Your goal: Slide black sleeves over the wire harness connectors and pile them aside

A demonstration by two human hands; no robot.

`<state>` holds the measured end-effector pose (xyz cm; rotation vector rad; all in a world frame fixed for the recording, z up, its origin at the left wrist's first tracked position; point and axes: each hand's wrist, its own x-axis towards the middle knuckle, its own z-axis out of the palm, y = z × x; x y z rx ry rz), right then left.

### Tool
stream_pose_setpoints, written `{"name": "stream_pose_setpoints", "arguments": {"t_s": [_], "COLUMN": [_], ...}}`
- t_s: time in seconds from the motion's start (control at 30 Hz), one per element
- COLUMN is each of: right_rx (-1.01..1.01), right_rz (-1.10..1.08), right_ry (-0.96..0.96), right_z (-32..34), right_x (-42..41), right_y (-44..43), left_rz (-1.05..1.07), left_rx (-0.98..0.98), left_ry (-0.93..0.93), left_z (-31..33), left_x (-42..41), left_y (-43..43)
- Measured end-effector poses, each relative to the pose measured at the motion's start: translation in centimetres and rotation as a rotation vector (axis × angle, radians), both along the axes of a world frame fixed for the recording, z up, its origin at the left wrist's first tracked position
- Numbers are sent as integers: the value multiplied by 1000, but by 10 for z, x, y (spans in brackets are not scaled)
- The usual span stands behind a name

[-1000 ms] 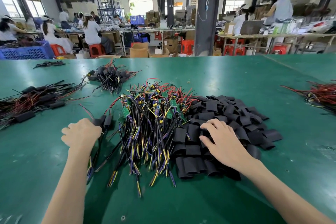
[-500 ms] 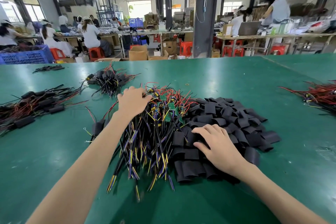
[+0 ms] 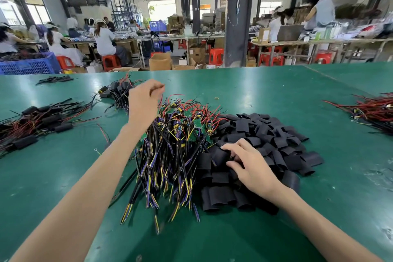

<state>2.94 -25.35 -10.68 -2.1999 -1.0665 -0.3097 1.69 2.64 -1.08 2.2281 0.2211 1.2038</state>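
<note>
Black sleeves [image 3: 265, 134] under right hand [image 3: 253, 168]; left hand [image 3: 142, 102] over wire harnesses [image 3: 176, 144]

The flat tabletop [image 3: 265, 91] was green; the heap of flattened sleeves [image 3: 274, 134] was black; the tangled harness wires [image 3: 168, 155] ran black, purple, yellow and red.
</note>
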Motion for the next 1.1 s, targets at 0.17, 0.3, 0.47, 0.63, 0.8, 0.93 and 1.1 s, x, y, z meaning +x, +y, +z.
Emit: {"name": "stream_pose_setpoints", "arguments": {"t_s": [0.17,0.3,0.47,0.63,0.8,0.93,1.1], "right_rx": [-16,-23,-39,-145,-350,-337,-414], "right_rz": [-22,-35,-62,54,138,154,129], "right_ry": [-14,-50,-60,-127,-254,-238,-302], "right_z": [-3,-4,-7,-5,-11,-15,-18], "right_x": [1,2,3,4,8,14,15], "right_y": [0,-1,-1,-4,1,-2,-5], "left_rz": [-272,-548,-706,-470,91,295,394], "left_rx": [-187,-277,-288,-311,-51,27,58], "left_ry": [-18,156,788,993,493,665,719], "left_z": [25,26,7,-3,-8,-20,-13], "left_x": [-16,-43,-66,-71,-35,-5,10], "left_y": [-4,-16,-20,-14,-6,-15,-11]}}
